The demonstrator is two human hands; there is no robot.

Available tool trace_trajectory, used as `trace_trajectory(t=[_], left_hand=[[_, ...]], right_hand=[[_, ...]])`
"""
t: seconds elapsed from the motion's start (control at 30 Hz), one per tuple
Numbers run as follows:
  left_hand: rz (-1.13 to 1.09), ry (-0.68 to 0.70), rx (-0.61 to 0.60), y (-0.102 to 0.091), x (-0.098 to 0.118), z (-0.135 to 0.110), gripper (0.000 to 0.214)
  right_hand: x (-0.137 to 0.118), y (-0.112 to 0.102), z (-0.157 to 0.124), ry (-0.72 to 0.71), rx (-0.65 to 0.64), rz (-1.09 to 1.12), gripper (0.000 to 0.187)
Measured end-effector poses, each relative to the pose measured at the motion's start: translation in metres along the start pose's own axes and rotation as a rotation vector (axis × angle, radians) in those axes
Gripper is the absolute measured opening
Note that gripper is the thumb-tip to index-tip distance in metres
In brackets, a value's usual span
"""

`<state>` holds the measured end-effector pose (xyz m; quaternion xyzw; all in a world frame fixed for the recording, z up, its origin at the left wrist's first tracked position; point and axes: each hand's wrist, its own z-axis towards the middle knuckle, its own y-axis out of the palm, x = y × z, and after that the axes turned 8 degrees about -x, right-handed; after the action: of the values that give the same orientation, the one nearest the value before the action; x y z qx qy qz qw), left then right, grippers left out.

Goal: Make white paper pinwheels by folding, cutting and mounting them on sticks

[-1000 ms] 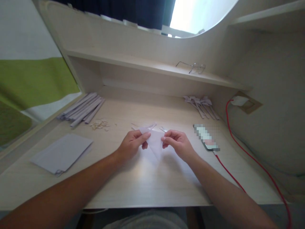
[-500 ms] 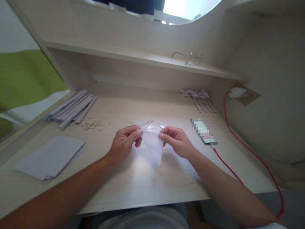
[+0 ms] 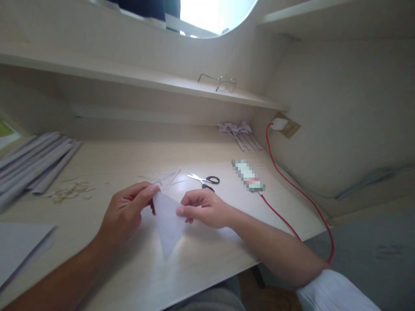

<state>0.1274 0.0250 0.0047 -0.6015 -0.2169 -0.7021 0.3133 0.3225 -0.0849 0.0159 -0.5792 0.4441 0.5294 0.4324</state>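
Observation:
A folded piece of white paper [image 3: 168, 222], pointed at its lower end, hangs between my two hands above the desk. My left hand [image 3: 129, 206] pinches its upper left corner between thumb and fingers. On the opposite edge, my right hand [image 3: 204, 208] is closed with thumb against fingers. Just beyond the hands, thin paper strips [image 3: 171, 177] lie on the desk. Scissors [image 3: 202, 178] with black handles rest behind my right hand, their blades pointing left and one handle partly hidden by the hand.
Rolled paper tubes [image 3: 39, 160] are stacked at the left, near small yellowish scraps [image 3: 71, 189] and white sheets [image 3: 22, 246]. Folded paper pieces with stems [image 3: 240, 134] lie at the back right. A phone [image 3: 248, 175] sits on a red cable [image 3: 282, 216]. Glasses [image 3: 223, 83] rest on the shelf.
My view has swung to the right, so the desk items appear further left. The scissors show more fully now. Both hands keep hold of the paper.

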Motion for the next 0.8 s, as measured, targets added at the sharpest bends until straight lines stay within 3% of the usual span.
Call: trace_trajectory(t=[0.13,0.3,0.47,0.8], left_hand=[[0.156,-0.084,-0.018,0.002,0.007,0.002,0.033],[0.274,-0.102,-0.041,0.006,0.016,0.002,0.038],[0.134,-0.187,-0.222,0.014,0.013,-0.001,0.037],[-0.012,-0.249,-0.300,0.013,0.004,-0.003,0.037]], right_hand=[[0.008,0.003,0.004,-0.008,0.098,0.067,0.036],[0.014,0.003,0.005,-0.001,0.064,0.068,0.029],[0.009,0.002,0.004,-0.084,0.121,0.084,0.021],[0.008,-0.003,0.006,-0.059,0.027,0.222,0.017]])
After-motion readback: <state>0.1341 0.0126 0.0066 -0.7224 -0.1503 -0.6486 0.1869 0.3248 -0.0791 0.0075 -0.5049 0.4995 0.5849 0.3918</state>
